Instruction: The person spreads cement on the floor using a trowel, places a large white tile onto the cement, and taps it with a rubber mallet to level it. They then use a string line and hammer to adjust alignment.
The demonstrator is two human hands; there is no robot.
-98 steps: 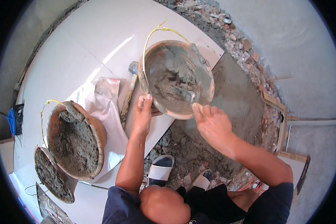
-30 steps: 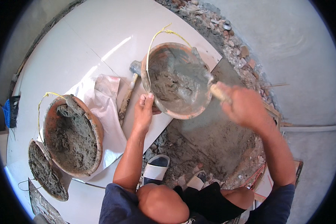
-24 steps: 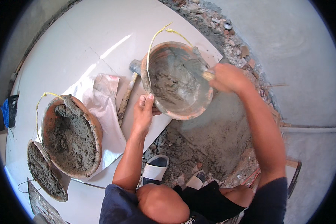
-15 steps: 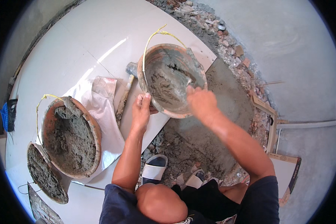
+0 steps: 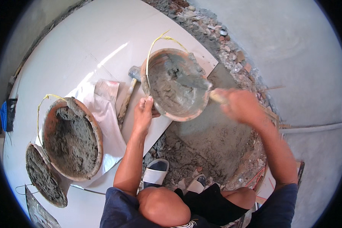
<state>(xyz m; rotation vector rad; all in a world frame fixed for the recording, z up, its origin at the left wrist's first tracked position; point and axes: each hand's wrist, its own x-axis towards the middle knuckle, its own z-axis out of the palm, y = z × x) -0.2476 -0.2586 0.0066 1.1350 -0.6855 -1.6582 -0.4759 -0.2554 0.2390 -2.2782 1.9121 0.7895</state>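
The bucket (image 5: 183,117), with mortar (image 5: 167,91) inside, is held above the edge of the tile (image 5: 76,43) – its rim pinched between thumb and fingers of the left hand (image 5: 143,112). The trowel (image 5: 219,96) is gripped by its handle in the right hand (image 5: 240,106) (blurred), at the bucket's right rim. Near the left hand – beside the sack (image 5: 109,123) – a mallet (image 5: 126,102) is seen.

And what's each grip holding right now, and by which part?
Left grip: the centre bucket, by its rim at the near left. Right grip: a wooden-handled tool, by the handle; exact finger placement is blurred.
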